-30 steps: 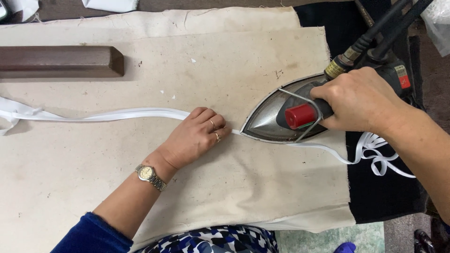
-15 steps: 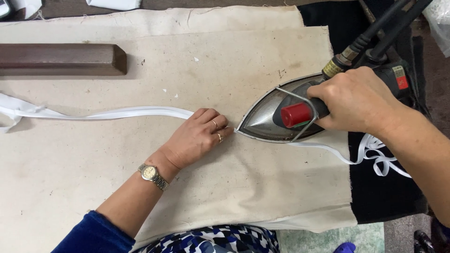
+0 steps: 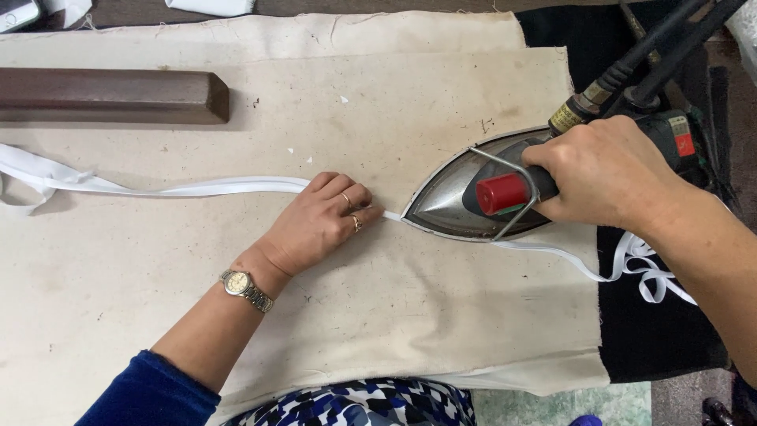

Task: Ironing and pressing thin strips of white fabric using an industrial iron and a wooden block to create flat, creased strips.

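Under the right hand (image 3: 611, 177) sits an iron (image 3: 457, 197) of dull, scuffed metal with a glossy red plastic knob. The left hand (image 3: 319, 225) presses smooth white cloth tape (image 3: 197, 188) onto matt, stained canvas (image 3: 394, 315). Beyond lies a dark polished wooden bar (image 3: 110, 95).

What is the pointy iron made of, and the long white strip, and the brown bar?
The iron looks like polished metal: grey and shiny, with a red, probably plastic knob. The white strip looks like thin cloth: it folds and curls. The brown bar looks like dark wood, perhaps painted metal.
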